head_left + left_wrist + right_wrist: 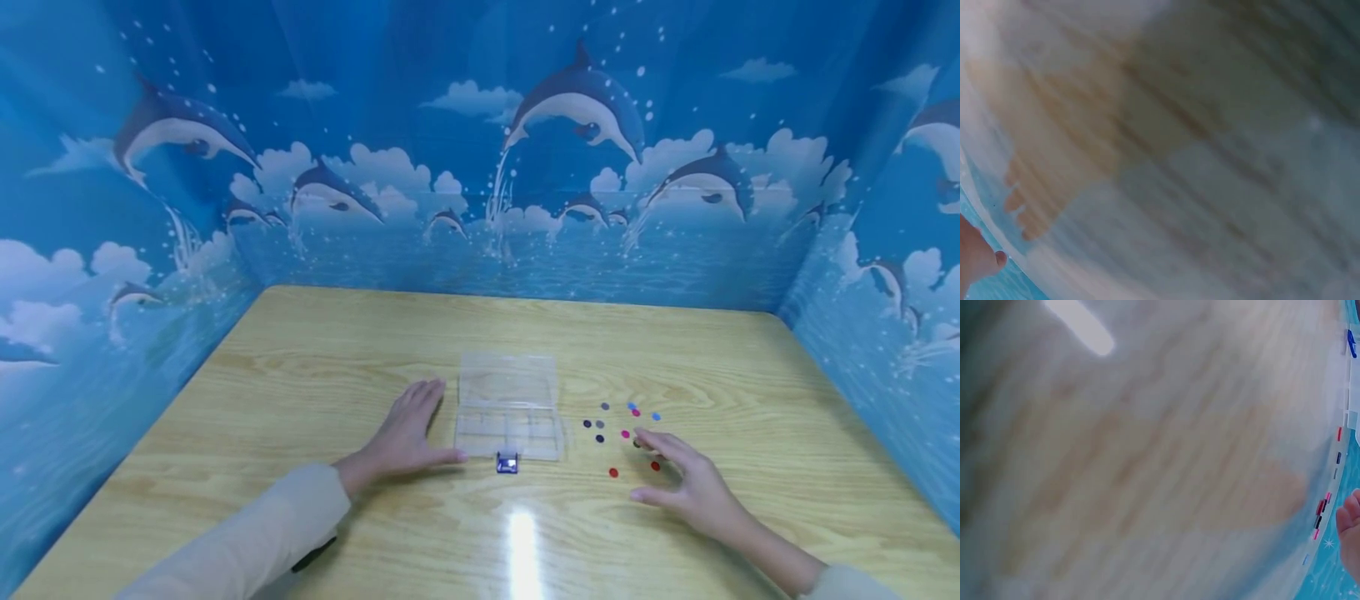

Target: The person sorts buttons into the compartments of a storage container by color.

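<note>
A clear plastic compartment box [507,382] lies with its lid folded back on the table. Its blue latch [507,462] faces the near side. My left hand [401,437] is spread beside the box's left edge, the thumb close to its front corner. To the right of the box lie several small round discs in red [613,472], pink [626,434], blue [656,417], dark navy [587,424] and grey [605,407]. My right hand [693,487] is over the right side of these discs, thumb and fingers apart. I see nothing between its fingers.
The wood-patterned table [360,333] reflects a bright light streak near its front. A blue curtain [420,242] printed with dolphins rises behind the table and along both sides. Both wrist views mostly show the blurred tabletop.
</note>
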Demonstrator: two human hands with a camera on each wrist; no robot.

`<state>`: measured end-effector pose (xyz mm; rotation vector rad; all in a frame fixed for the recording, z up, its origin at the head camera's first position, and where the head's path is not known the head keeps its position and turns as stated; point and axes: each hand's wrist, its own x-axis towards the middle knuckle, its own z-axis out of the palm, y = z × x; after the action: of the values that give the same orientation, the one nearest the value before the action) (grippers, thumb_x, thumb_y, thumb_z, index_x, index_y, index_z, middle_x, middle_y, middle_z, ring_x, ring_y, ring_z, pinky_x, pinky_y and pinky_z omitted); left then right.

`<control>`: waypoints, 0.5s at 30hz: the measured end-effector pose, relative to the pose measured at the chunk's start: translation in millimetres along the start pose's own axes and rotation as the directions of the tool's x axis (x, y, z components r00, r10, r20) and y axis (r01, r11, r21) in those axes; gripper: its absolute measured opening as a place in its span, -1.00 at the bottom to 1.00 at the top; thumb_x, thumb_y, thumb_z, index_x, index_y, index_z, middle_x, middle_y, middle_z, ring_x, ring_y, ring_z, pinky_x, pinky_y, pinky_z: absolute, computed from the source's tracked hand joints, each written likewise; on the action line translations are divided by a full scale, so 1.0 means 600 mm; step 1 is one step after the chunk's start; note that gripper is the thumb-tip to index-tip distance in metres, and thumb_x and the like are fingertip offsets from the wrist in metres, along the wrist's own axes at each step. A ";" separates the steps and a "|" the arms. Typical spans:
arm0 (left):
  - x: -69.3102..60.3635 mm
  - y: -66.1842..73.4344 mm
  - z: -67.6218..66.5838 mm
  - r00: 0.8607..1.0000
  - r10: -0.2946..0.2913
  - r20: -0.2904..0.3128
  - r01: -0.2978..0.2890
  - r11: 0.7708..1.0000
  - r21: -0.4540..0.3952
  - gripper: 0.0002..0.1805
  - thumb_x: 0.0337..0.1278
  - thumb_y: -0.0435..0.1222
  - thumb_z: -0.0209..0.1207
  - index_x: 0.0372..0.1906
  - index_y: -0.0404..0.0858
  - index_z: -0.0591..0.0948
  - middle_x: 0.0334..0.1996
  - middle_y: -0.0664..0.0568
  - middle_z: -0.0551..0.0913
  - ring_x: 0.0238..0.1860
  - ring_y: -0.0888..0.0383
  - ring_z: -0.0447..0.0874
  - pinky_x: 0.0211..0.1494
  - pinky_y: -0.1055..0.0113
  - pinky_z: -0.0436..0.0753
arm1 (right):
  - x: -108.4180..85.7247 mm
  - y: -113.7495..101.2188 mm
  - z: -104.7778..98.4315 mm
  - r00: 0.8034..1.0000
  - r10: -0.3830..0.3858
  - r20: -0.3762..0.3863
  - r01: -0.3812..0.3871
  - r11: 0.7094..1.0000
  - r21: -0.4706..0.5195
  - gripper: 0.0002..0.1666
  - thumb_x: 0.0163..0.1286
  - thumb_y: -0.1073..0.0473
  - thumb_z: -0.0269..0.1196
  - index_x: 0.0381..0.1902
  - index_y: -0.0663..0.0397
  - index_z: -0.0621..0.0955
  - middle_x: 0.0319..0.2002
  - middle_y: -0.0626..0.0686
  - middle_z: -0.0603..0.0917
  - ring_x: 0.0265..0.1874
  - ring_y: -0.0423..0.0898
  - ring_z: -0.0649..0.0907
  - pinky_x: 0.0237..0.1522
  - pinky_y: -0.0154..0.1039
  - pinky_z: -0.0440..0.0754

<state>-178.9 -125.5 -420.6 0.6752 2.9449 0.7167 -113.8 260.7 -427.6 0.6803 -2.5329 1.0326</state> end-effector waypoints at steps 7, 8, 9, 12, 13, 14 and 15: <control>0.002 0.005 0.003 1.000 -0.016 0.026 0.015 1.000 0.011 0.21 -0.24 0.29 0.24 0.42 -0.36 0.05 0.43 -0.23 0.05 0.45 -0.23 -0.10 0.45 -0.14 -0.02 | 0.004 -0.001 0.006 1.000 -0.002 0.023 0.002 0.999 -0.035 -0.18 -0.26 0.16 0.52 0.06 0.32 0.54 -0.09 0.17 0.64 -0.06 -0.52 0.48 0.05 -0.78 0.26; 0.002 0.006 0.004 0.999 -0.018 0.031 0.018 1.000 0.014 0.22 -0.24 0.30 0.24 0.42 -0.36 0.04 0.44 -0.22 0.04 0.45 -0.23 -0.11 0.45 -0.14 -0.03 | 0.004 -0.001 0.007 1.000 -0.001 0.023 0.002 0.999 -0.050 -0.18 -0.26 0.15 0.52 0.06 0.30 0.55 -0.09 0.15 0.65 -0.07 -0.50 0.49 0.04 -0.77 0.28; 0.002 0.007 0.004 0.999 -0.020 0.036 0.019 1.000 0.015 0.22 -0.23 0.30 0.23 0.42 -0.35 0.03 0.44 -0.22 0.03 0.45 -0.23 -0.12 0.45 -0.13 -0.04 | 0.005 -0.002 0.008 1.000 -0.001 0.023 0.002 0.998 -0.063 -0.18 -0.25 0.14 0.52 0.06 0.28 0.55 -0.10 0.13 0.65 -0.09 -0.48 0.50 0.03 -0.76 0.31; 0.003 0.009 0.006 0.998 -0.024 0.051 0.023 1.000 0.016 0.23 -0.23 0.32 0.22 0.43 -0.36 0.01 0.45 -0.22 0.00 0.46 -0.22 -0.15 0.46 -0.13 -0.06 | 0.006 -0.004 0.009 1.000 -0.001 0.022 0.003 0.996 -0.093 -0.17 -0.26 0.12 0.52 0.06 0.27 0.55 -0.11 0.09 0.66 -0.13 -0.42 0.54 -0.01 -0.68 0.42; 0.004 0.010 0.007 0.998 -0.026 0.055 0.025 1.000 0.018 0.23 -0.22 0.32 0.21 0.43 -0.36 0.01 0.45 -0.22 -0.01 0.46 -0.22 -0.16 0.46 -0.12 -0.07 | 0.006 -0.005 0.010 1.000 -0.002 0.022 0.004 0.995 -0.101 -0.17 -0.27 0.11 0.52 0.06 0.27 0.56 -0.11 0.08 0.66 -0.14 -0.40 0.54 -0.03 -0.64 0.47; 0.004 0.011 0.007 0.998 -0.028 0.055 0.027 0.999 0.020 0.23 -0.22 0.33 0.21 0.43 -0.36 0.00 0.45 -0.23 -0.01 0.46 -0.22 -0.16 0.46 -0.13 -0.06 | 0.006 -0.006 0.011 1.000 -0.001 0.024 0.004 0.994 -0.105 -0.17 -0.27 0.10 0.52 0.05 0.27 0.56 -0.11 0.08 0.66 -0.15 -0.38 0.55 -0.05 -0.60 0.51; 0.004 0.011 0.007 0.998 -0.028 0.054 0.027 0.999 0.021 0.23 -0.22 0.33 0.20 0.43 -0.36 0.00 0.45 -0.23 -0.01 0.46 -0.22 -0.16 0.46 -0.13 -0.06 | 0.006 -0.007 0.011 1.000 0.000 0.026 0.003 0.994 -0.106 -0.17 -0.28 0.10 0.52 0.04 0.28 0.56 -0.11 0.08 0.66 -0.16 -0.36 0.56 -0.08 -0.55 0.54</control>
<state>-177.6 -117.2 -421.2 0.6435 2.9100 0.6563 -115.4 252.3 -428.3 0.6700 -2.5873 0.8870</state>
